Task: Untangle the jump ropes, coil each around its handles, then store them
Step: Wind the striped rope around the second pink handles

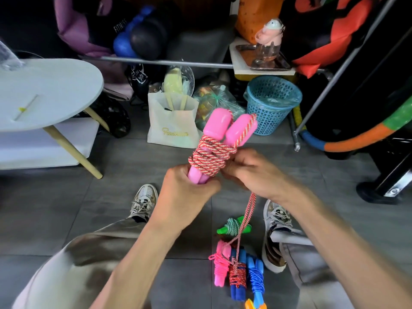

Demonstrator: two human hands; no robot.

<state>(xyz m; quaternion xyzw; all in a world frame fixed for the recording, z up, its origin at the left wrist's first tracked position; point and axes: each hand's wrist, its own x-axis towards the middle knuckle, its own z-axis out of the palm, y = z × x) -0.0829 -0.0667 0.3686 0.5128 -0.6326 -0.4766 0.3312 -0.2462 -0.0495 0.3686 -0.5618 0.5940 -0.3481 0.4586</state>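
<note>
My left hand (pixel 187 195) grips the lower ends of two pink handles (pixel 219 126) held side by side and tilted up to the right. A red-and-white rope (pixel 207 156) is wound several times around their middle. My right hand (pixel 256 172) holds that rope beside the coil, and a loose doubled length (pixel 248 212) hangs from it down to the floor. On the floor between my shoes lie coiled ropes: a green-handled one (pixel 233 227), a pink one (pixel 219 264), a dark blue one with red rope (pixel 238 274) and a light blue one (pixel 256 277).
A round white table (pixel 51 90) stands at the left. Ahead are a white tote bag (pixel 171 126), a blue mesh basket (pixel 270 105) and plastic bags. A metal rack and a hoop (pixel 356 139) crowd the right. My shoes (pixel 142 202) rest on grey floor tiles.
</note>
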